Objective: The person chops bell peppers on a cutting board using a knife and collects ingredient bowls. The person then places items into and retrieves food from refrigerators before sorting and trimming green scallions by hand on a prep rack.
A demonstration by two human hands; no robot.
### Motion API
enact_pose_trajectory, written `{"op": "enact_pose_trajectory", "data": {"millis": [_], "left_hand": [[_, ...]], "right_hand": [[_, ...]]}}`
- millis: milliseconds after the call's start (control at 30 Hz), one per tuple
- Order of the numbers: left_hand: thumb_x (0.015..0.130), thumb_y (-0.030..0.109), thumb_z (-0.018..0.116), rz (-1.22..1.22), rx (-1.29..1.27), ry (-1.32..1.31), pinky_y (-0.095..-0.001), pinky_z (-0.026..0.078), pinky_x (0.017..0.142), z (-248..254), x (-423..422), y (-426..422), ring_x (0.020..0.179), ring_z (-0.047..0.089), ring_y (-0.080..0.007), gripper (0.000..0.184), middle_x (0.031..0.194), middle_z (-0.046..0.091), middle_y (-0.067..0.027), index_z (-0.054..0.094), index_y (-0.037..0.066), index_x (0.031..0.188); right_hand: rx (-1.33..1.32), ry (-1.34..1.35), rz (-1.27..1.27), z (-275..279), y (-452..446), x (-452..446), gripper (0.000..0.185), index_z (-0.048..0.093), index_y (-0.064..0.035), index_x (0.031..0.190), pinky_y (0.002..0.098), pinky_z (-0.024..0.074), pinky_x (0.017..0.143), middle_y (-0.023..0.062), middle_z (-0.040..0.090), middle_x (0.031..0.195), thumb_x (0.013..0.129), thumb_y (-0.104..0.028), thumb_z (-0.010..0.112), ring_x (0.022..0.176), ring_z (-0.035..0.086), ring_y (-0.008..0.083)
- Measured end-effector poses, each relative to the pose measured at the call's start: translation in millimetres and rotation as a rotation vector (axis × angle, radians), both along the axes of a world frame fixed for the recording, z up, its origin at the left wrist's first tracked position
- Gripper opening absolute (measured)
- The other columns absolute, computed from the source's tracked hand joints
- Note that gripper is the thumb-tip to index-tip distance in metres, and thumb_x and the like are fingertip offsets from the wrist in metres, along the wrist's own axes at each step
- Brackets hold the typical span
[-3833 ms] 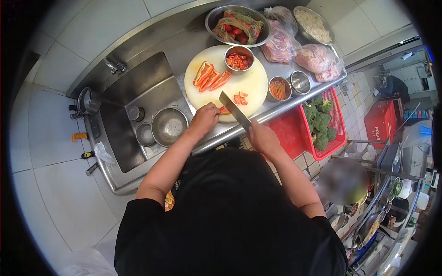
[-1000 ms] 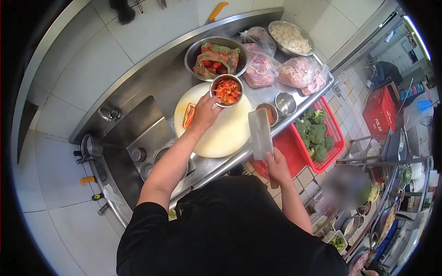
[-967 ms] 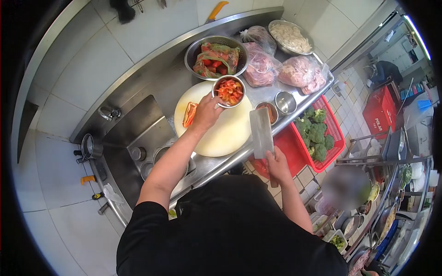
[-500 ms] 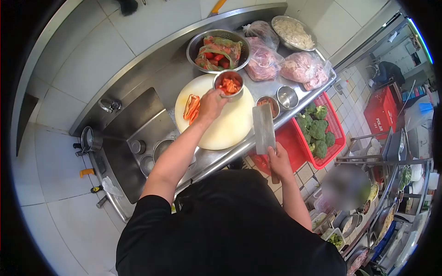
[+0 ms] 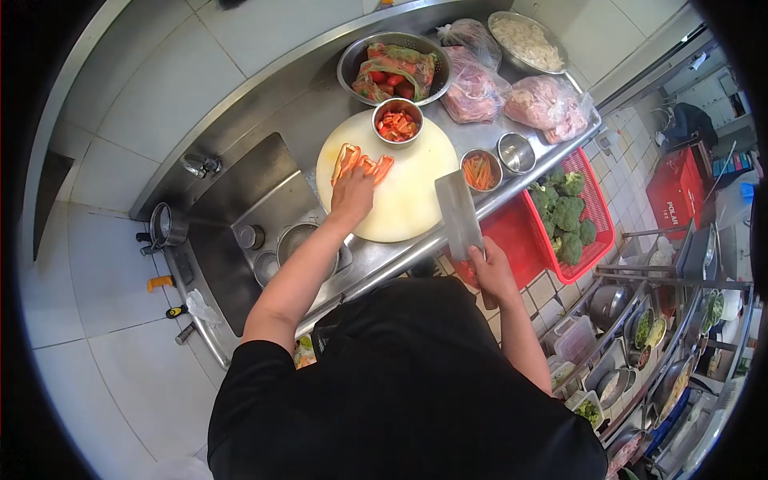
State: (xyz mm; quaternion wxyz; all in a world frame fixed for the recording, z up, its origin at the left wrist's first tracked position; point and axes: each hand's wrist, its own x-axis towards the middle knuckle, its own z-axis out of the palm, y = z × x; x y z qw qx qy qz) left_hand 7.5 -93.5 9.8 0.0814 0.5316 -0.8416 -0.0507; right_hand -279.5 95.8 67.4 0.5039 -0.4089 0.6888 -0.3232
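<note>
My left hand [image 5: 353,196] reaches over the round white cutting board [image 5: 408,212], its fingertips on the red pepper pieces [image 5: 346,160]; whether it grips one is hard to make out. My right hand [image 5: 493,272] is closed around the handle of a cleaver [image 5: 458,210], held blade up in front of the counter edge. A metal bowl of chopped red pepper [image 5: 398,125] rests at the board's far edge. To the right of the board stand a cup of carrot strips [image 5: 481,170] and an empty metal cup [image 5: 517,153].
A colander [image 5: 436,88] with bagged red vegetables, bags of meat [image 5: 474,86] and a bowl of pale food [image 5: 526,42] line the counter's back. Left is a sink [image 5: 216,260] with pots. Broccoli fills a red basket [image 5: 608,232]. A person [image 5: 692,124] is in the far background.
My left hand has set down the bowl of chopped pepper on the board and moved left and nearer to the pepper pieces. My right hand still holds the cleaver.
</note>
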Motion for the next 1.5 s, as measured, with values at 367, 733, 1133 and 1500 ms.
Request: {"op": "enact_pose_trajectory", "data": {"millis": [367, 733, 1133, 1500], "left_hand": [[0.082, 0.005, 0.058, -0.227, -0.105, 0.204, -0.0431, 0.049, 0.09, -10, 22, 23, 0.104, 0.061, -0.0302, 0.016, 0.11, 0.065, -0.0125, 0.071, 0.003, 0.09], [0.081, 0.006, 0.057, -0.282, 0.056, 0.146, -0.0412, 0.051, 0.084, -7, 21, 51, 0.091, 0.065, -0.0285, 0.015, 0.093, 0.066, -0.0096, 0.067, 0.005, 0.092], [0.08, 0.009, 0.059, -0.2, 0.14, 0.158, -0.0435, 0.052, 0.082, -7, 19, 59, 0.09, 0.064, -0.0324, 0.013, 0.091, 0.063, -0.0134, 0.067, 0.004, 0.089], [0.084, 0.011, 0.059, -0.064, 0.273, 0.236, -0.0488, 0.053, 0.081, -6, 6, 90, 0.09, 0.064, -0.0388, 0.016, 0.092, 0.057, -0.0211, 0.065, -0.001, 0.093]], "right_hand": [[-0.156, 0.321, 0.178, 2, 2, 14, 0.025, 0.053, -0.0002, 0.099, 0.0488, 0.0479, 0.07, 0.0249, 0.063, 0.085, 0.099, -0.025, 0.056, 0.079, 0.062, 0.0435], [-0.189, 0.743, 0.547, 37, -26, 37, 0.016, 0.05, -0.0035, 0.099, 0.0547, 0.0493, 0.074, 0.0216, 0.065, 0.087, 0.099, -0.019, 0.049, 0.087, 0.064, 0.0433], [-0.079, 0.814, 0.665, 12, -44, 36, 0.018, 0.05, -0.0011, 0.102, 0.0562, 0.0511, 0.073, 0.0252, 0.067, 0.084, 0.099, -0.018, 0.048, 0.083, 0.067, 0.044], [-0.124, 0.672, 0.528, 34, -34, 55, 0.021, 0.048, -0.0019, 0.106, 0.0588, 0.0473, 0.076, 0.029, 0.065, 0.087, 0.099, -0.022, 0.052, 0.088, 0.063, 0.0484]]}}
